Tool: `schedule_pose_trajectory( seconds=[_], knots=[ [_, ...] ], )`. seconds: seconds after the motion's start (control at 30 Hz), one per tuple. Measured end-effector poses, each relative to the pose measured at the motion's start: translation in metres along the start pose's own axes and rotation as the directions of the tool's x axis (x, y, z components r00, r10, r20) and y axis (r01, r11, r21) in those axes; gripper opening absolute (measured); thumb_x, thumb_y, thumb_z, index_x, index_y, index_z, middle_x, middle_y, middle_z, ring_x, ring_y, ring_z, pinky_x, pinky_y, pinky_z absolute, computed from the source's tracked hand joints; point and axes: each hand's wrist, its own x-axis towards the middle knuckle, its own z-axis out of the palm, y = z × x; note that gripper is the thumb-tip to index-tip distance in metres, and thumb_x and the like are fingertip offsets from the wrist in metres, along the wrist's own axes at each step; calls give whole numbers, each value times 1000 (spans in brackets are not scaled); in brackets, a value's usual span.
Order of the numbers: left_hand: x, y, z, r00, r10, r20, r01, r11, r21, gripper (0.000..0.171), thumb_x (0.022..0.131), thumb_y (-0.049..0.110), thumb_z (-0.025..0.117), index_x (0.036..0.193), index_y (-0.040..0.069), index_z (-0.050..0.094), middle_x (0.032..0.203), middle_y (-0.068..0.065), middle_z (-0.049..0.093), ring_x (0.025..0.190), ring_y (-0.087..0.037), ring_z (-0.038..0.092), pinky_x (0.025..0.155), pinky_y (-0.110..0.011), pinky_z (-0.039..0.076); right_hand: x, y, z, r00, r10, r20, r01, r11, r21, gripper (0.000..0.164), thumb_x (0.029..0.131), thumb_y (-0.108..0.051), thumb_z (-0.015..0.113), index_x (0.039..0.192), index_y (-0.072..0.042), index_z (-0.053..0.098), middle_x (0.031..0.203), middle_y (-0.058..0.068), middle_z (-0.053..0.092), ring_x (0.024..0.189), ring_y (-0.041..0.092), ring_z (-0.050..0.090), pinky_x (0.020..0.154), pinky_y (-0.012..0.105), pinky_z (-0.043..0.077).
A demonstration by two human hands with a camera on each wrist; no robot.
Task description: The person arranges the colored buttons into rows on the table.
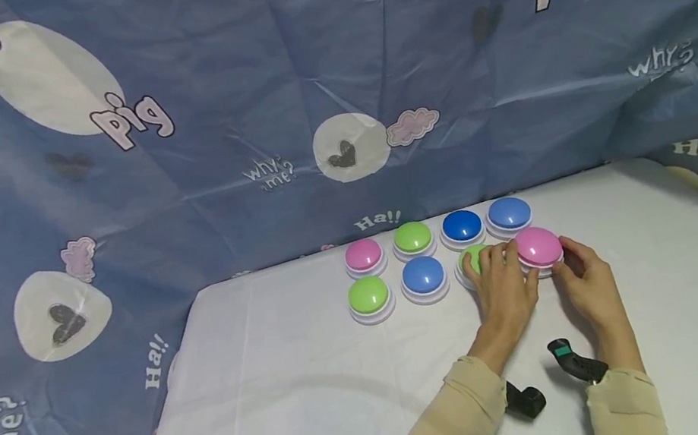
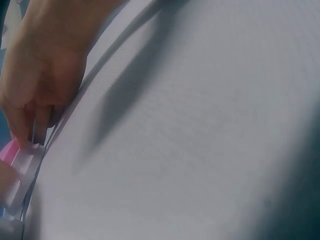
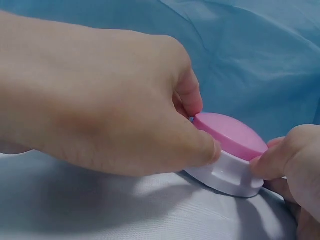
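A pink push button [image 1: 538, 246] with a round dome on a white base sits between the two hands at the right end of the front row. My left hand [image 1: 502, 288] grips its left side, thumb on the white base, while its outer fingers lie over a green button [image 1: 475, 255] that is partly hidden. On the other side, my right hand [image 1: 590, 282] pinches the right edge of the pink button. In the right wrist view, both thumbs touch the base of the pink button [image 3: 232, 134]. The left wrist view catches the right hand [image 2: 47, 75] and only a sliver of the button.
Behind stand a pink button [image 1: 364, 254], a green button [image 1: 413, 237], a dark blue button [image 1: 462, 226] and a blue button [image 1: 509, 213]. Another green button [image 1: 368, 296] and blue button [image 1: 423, 276] are to the left. A patterned blue curtain [image 1: 221, 116] borders the white table [image 1: 298, 411].
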Motion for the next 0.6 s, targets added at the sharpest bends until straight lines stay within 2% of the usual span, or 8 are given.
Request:
schedule_pose_trajectory(
  seconds=[0.2, 0.3, 0.43, 0.53, 0.6],
  knots=[
    [0, -4, -1, 997, 51, 57, -51, 999, 9, 60, 83, 45, 65, 135, 19, 49, 124, 8, 57, 119, -11, 47, 108, -51, 28, 5, 2, 0, 1000, 17, -12, -17, 1000, -8, 48, 98, -13, 46, 143, 0, 37, 144, 25, 41, 133, 41, 40, 107, 51, 35],
    [-2, -10, -5, 995, 81, 66, -79, 996, -28, 63, 84, 41, 64, 139, 18, 45, 129, 7, 55, 122, -11, 46, 109, -48, 29, 7, 3, 1, 999, 33, -21, -33, 999, -7, 47, 98, -16, 45, 142, -2, 39, 143, 24, 42, 133, 39, 40, 108, 51, 34],
    [-6, -20, -14, 993, 116, 23, -111, 981, -159, 60, 84, 31, 65, 139, 18, 45, 130, 6, 54, 124, -10, 47, 109, -45, 32, 6, 6, -1, 998, 59, -19, -60, 998, -7, 47, 98, -19, 42, 143, -4, 39, 144, 22, 42, 135, 39, 37, 111, 51, 30],
    [-11, -31, -26, 992, 125, -24, -126, 949, -289, 55, 84, 24, 64, 136, 19, 48, 128, 5, 55, 123, -9, 48, 108, -43, 33, 6, 9, -5, 997, 77, -24, -78, 997, -18, 46, 99, -19, 39, 143, -5, 39, 144, 21, 42, 136, 39, 36, 111, 52, 28],
    [-16, -42, -36, 992, 113, -49, -123, 917, -379, 53, 84, 20, 63, 134, 19, 49, 126, 4, 55, 122, -9, 48, 109, -40, 33, 5, 12, -7, 996, 90, -25, -90, 996, -25, 47, 99, -19, 37, 144, -5, 37, 145, 22, 41, 136, 40, 35, 111, 53, 28]
  ],
)
